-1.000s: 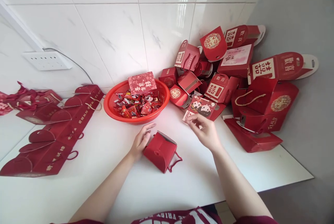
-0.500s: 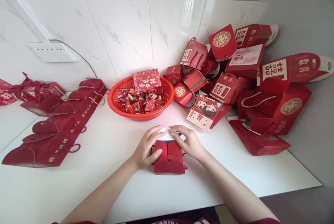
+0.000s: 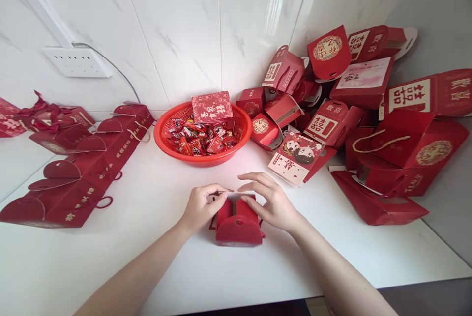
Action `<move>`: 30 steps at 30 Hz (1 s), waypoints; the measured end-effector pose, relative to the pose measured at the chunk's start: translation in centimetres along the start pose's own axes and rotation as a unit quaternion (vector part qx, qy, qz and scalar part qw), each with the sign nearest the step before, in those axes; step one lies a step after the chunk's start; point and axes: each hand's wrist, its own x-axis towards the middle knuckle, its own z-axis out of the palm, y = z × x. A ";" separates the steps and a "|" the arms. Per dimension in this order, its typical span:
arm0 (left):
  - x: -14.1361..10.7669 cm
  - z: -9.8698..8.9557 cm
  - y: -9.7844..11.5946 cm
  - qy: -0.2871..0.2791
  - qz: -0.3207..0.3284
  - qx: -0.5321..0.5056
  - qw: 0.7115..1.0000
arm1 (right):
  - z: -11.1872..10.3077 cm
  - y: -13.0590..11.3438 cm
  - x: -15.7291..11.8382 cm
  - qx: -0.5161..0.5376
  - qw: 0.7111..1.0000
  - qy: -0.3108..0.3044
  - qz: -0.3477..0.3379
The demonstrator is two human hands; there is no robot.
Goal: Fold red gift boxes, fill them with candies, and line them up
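A small red box (image 3: 239, 230) stands on the white table in front of me, its near rounded flap raised and a gap between its top flaps. My left hand (image 3: 204, 205) is at the box's far left corner, thumb and fingertips pinched together at its edge. On the other side, my right hand (image 3: 271, 203) has its fingers spread, with the thumb on the right top flap. Red cords show at both sides of the box. The far flap is partly hidden by my fingers.
Behind the box stands a red basket (image 3: 160, 141) of wrapped sweets with a patterned card (image 3: 211, 107) on it. A row of red boxes (image 3: 106, 158) lines the left. Many loose boxes (image 3: 391, 168) are piled at the right by the wall.
My hands have moved apart from over the far flap, and my right fingers have lifted and spread. The gap between the top flaps is wider. The view has shifted slightly.
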 end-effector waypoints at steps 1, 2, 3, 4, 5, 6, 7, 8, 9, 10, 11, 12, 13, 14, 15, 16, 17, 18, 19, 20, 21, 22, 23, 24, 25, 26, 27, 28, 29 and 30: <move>0.1 -0.2 0.0 0.024 0.008 0.008 1.000 | -0.2 -0.2 0.0 -0.008 0.999 -0.012 -0.032; 0.2 -0.4 -0.1 0.049 0.015 0.017 0.999 | -0.3 -0.5 -0.1 -0.003 0.998 -0.034 -0.058; 0.3 -0.5 -0.3 0.071 0.020 0.025 0.997 | -0.5 -0.7 -0.1 0.015 0.995 -0.060 -0.077; 0.4 -0.7 -0.4 0.089 0.022 0.030 0.995 | -0.6 -1.0 -0.2 0.043 0.992 -0.086 -0.086; 0.4 -0.8 -0.6 0.102 0.021 0.032 0.994 | -0.7 -1.2 -0.2 0.075 0.987 -0.108 -0.089; 0.5 -0.8 -0.8 0.113 0.020 0.031 0.993 | -0.8 -1.4 -0.3 0.103 0.983 -0.126 -0.087; 0.6 -0.9 -1.1 0.119 0.018 0.025 0.992 | -0.9 -1.5 -0.4 0.123 0.979 -0.139 -0.087; 0.7 -0.9 -1.3 0.120 0.019 0.016 0.992 | -0.9 -1.5 -0.4 0.129 0.977 -0.148 -0.084; 0.8 -0.9 -1.6 0.118 0.020 0.005 0.993 | -0.9 -1.5 -0.4 0.119 0.978 -0.153 -0.077; 0.9 -0.9 -1.8 0.113 0.022 -0.006 0.993 | -0.9 -1.5 -0.5 0.095 0.981 -0.154 -0.070; 1.1 -0.8 -2.1 0.107 0.024 -0.015 0.994 | -0.8 -1.3 -0.5 0.064 0.984 -0.155 -0.065; 1.2 -0.7 -2.3 0.103 0.025 -0.021 0.994 | -0.6 -1.1 -0.6 0.028 0.985 -0.155 -0.064; 1.3 -0.7 -2.4 0.100 0.024 -0.024 0.994 | -0.3 -0.8 -0.7 -0.007 0.986 -0.153 -0.064; 1.3 -0.6 -2.5 0.100 0.025 -0.024 0.994 | 0.0 -0.5 -0.8 -0.035 0.986 -0.151 -0.067; 1.3 -0.6 -2.4 0.100 0.033 -0.019 0.994 | 0.4 -0.2 -0.9 -0.054 0.985 -0.148 -0.074; 1.3 -0.7 -2.3 0.096 0.057 -0.006 0.994 | 0.7 0.1 -0.9 -0.067 0.984 -0.145 -0.082; 1.2 -0.8 -2.0 0.084 0.095 0.020 0.992 | 0.9 0.3 -1.0 -0.075 0.983 -0.140 -0.090; 1.1 -0.9 -1.7 0.063 0.145 0.058 0.986 | 1.1 0.5 -1.1 -0.083 0.983 -0.134 -0.099; 0.9 -1.1 -1.4 0.037 0.199 0.104 0.974 | 1.1 0.5 -1.1 -0.093 0.981 -0.129 -0.110; 0.8 -1.3 -1.0 0.011 0.249 0.152 0.957 | 1.1 0.4 -1.1 -0.106 0.979 -0.124 -0.123; 0.7 -1.5 -0.5 -0.012 0.286 0.194 0.938 | 1.1 0.2 -1.1 -0.123 0.976 -0.119 -0.136; 0.5 -1.6 0.0 -0.032 0.313 0.229 0.921 | 1.1 -0.2 -1.0 -0.143 0.972 -0.116 -0.145; 0.5 -1.7 0.5 -0.050 0.330 0.253 0.908 | 1.1 -0.6 -1.0 -0.162 0.968 -0.117 -0.150; 0.4 -1.7 1.1 -0.070 0.342 0.272 0.897 | 1.2 -1.0 -0.9 -0.179 0.965 -0.123 -0.150; 0.5 -1.6 1.7 -0.094 0.349 0.287 0.887 | 1.3 -1.5 -0.9 -0.189 0.962 -0.132 -0.149; 0.6 -1.5 2.2 -0.120 0.351 0.301 0.878 | 1.5 -1.9 -0.8 -0.193 0.960 -0.143 -0.146; 0.7 -1.3 2.8 -0.143 0.351 0.312 0.871 | 1.8 -2.1 -0.7 -0.191 0.959 -0.154 -0.144; 0.8 -1.1 3.2 -0.160 0.348 0.319 0.867 | 2.0 -2.3 -0.7 -0.184 0.959 -0.162 -0.143; 0.9 -1.0 3.5 -0.169 0.343 0.323 0.866 | 2.2 -2.3 -0.6 -0.175 0.960 -0.164 -0.144; 0.9 -1.0 3.6 -0.171 0.340 0.322 0.867 | 2.4 -2.3 -0.5 -0.166 0.962 -0.159 -0.146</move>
